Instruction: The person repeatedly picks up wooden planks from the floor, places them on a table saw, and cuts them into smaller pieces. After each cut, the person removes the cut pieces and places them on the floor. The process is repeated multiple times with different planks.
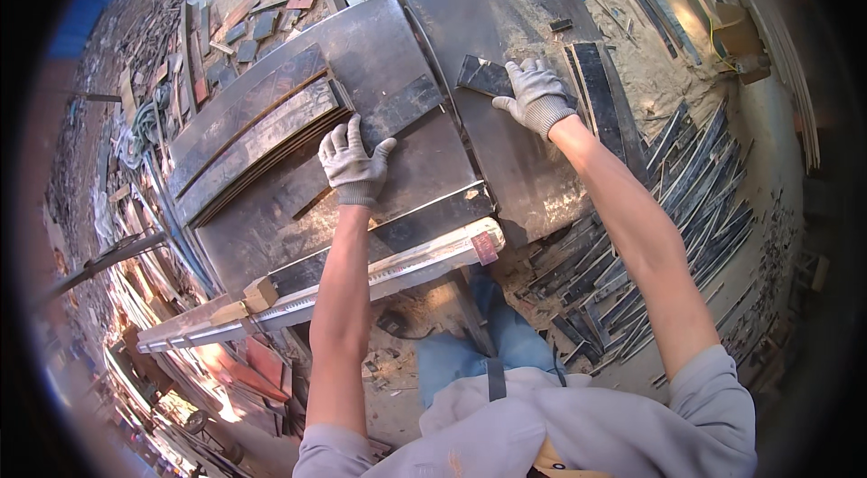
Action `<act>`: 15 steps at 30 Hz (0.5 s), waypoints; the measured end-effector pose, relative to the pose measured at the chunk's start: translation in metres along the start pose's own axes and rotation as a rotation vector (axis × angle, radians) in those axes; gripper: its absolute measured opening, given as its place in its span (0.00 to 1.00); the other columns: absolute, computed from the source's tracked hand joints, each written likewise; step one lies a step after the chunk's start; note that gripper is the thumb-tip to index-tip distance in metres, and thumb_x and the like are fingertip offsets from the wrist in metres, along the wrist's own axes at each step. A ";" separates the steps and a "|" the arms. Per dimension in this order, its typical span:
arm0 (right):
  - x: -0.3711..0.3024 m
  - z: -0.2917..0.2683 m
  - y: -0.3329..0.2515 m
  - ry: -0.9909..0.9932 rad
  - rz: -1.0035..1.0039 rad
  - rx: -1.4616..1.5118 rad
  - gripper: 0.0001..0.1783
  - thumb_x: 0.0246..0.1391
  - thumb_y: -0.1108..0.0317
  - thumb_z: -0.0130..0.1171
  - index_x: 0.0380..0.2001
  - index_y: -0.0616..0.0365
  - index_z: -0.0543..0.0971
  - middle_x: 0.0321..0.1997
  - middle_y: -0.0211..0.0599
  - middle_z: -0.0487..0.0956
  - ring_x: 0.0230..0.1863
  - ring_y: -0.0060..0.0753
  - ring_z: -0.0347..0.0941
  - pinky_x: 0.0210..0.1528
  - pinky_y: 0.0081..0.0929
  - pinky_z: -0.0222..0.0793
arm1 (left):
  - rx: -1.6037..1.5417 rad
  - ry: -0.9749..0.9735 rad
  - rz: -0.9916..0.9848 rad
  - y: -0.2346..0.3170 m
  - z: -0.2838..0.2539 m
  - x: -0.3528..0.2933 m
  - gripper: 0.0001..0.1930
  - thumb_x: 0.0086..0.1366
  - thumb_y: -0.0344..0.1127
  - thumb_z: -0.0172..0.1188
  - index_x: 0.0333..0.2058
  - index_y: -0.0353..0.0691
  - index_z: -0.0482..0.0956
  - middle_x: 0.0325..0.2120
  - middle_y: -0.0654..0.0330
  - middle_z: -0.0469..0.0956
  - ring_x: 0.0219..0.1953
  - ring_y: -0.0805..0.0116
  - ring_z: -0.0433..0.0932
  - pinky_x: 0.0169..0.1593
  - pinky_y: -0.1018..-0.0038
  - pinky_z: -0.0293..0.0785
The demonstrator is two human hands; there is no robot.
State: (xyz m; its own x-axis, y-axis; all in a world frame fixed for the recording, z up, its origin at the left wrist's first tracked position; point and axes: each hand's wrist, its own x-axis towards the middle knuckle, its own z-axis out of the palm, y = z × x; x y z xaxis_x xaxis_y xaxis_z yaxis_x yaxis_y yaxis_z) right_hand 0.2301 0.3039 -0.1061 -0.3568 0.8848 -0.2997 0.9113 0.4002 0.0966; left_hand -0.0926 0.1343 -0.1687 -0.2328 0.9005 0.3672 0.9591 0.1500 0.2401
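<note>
My left hand (354, 157), in a grey knit glove, is open with fingers spread. It is over the metal worktable (271, 252), beside the right end of a stack of long thin boards (271, 145). A dark strip (405, 107) lies flat just beyond it. My right hand (535, 97), gloved alike, is on the right end of a short dark board piece (481, 76). Its thumb is at the near edge and its fingers at the far edge; the palm hides that end. To its right lie long dark strips (601, 98).
A pale straight rail (406, 266) runs along the table's near edge, with a dark strip (433, 214) behind it and small wood blocks (260, 294) at its left. Piled dark strips (668, 234) cover the floor at right. Scattered offcuts (262, 26) lie at far left.
</note>
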 end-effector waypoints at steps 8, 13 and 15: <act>-0.114 -0.018 -0.013 0.273 0.140 0.590 0.56 0.56 0.31 0.70 0.74 0.62 0.68 0.72 0.54 0.72 0.70 0.56 0.73 0.71 0.50 0.71 | -0.325 -0.090 0.154 0.005 -0.115 0.016 0.38 0.72 0.70 0.56 0.61 0.40 0.82 0.47 0.49 0.80 0.49 0.47 0.79 0.53 0.53 0.78; -0.216 -0.056 -0.041 0.325 -0.134 1.459 0.59 0.54 0.31 0.72 0.78 0.55 0.63 0.76 0.45 0.70 0.72 0.43 0.72 0.72 0.40 0.72 | -0.398 -0.508 0.351 0.063 -0.206 -0.006 0.23 0.77 0.58 0.56 0.48 0.44 0.84 0.41 0.51 0.85 0.46 0.48 0.85 0.49 0.55 0.81; -0.238 -0.051 -0.056 0.323 -0.151 1.613 0.42 0.61 0.40 0.72 0.67 0.58 0.77 0.62 0.39 0.82 0.60 0.33 0.80 0.63 0.34 0.77 | -0.358 -0.677 0.300 0.086 -0.225 -0.023 0.19 0.76 0.55 0.60 0.46 0.46 0.85 0.39 0.53 0.87 0.45 0.50 0.86 0.48 0.56 0.81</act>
State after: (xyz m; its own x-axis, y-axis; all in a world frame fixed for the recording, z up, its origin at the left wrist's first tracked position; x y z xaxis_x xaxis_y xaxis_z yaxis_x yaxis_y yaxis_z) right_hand 0.2536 0.0836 0.0085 -0.2933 0.9560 0.0033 0.0532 0.0198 -0.9984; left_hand -0.0410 0.0341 0.0458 0.2826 0.9500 -0.1327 0.8291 -0.1723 0.5319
